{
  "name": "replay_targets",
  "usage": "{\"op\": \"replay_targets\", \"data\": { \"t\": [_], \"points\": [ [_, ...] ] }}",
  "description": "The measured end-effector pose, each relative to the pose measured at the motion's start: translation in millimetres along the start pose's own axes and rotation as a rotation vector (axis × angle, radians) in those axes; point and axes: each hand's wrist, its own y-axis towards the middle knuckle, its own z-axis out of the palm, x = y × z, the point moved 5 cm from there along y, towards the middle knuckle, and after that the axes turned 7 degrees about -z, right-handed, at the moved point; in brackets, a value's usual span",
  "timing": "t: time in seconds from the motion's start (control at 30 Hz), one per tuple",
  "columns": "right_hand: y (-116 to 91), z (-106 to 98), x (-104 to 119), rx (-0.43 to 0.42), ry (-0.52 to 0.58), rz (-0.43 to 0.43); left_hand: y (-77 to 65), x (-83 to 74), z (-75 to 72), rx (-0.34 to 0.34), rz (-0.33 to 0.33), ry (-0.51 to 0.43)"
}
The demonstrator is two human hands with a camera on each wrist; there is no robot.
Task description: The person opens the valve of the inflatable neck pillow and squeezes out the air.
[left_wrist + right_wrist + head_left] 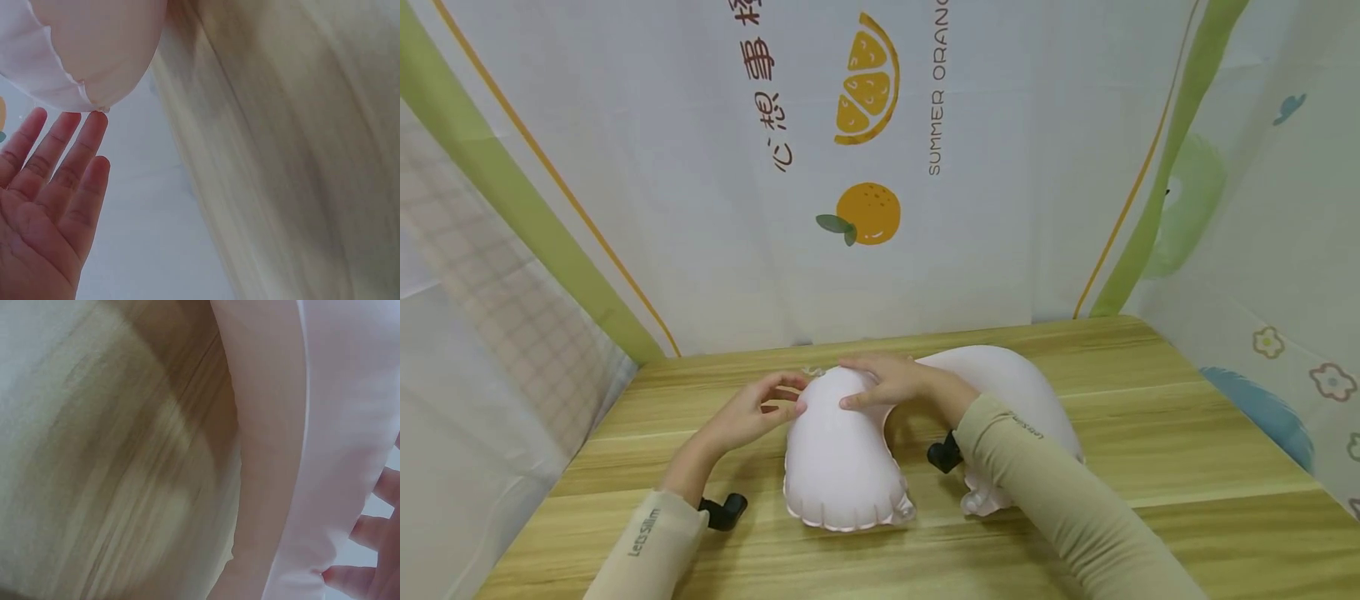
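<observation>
A pale pink inflatable neck pillow [842,467], U-shaped and puffed up, lies on the wooden table. My left hand [747,417] is at the left side of its nearer-left arm, thumb tip against the surface. In the left wrist view, the fairly straight fingers [87,140] of that hand reach the pillow's seamed edge. Across the upper part of the same arm rests my right hand [891,382], its thumb and fingers spread apart. In the right wrist view, its fingertips [340,578] touch the pillow's edge. The right forearm passes over the pillow's other arm.
Beneath the pillow is a wood-grain table [1150,425]. A white curtain [1000,233] with orange prints hangs behind it, and patterned cloths flank both sides. A black wrist mount shows at each sleeve. Something small and clear [812,371] sits at the pillow's far edge.
</observation>
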Motion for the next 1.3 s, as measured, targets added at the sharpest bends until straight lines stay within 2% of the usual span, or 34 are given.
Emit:
{"op": "replay_targets", "data": {
  "t": [0.37, 0.63, 0.9, 1.17, 1.3],
  "points": [
    [-2.0, 3.7, -1.3, 0.002, 0.004, -0.004, -0.2, -0.2, 4.1, 0.020, -0.011, -0.007],
    [-4.8, -0.8, -2.8, -0.013, 0.057, -0.039, -7.6, -15.2, 4.2, -0.031, 0.041, 0.119],
    [-7.6, -0.9, -0.3, -0.009, 0.068, -0.056, -19.7, -29.2, 12.6, -0.032, 0.087, 0.208],
    [-8.4, 2.4, -1.0, -0.006, 0.011, -0.046, -22.8, -28.7, 21.5, -0.031, 0.056, 0.226],
    [-6.9, 5.6, -2.4, 0.000, -0.007, -0.044, -23.4, -28.2, 22.7, -0.029, 0.063, 0.224]
  ]
}}
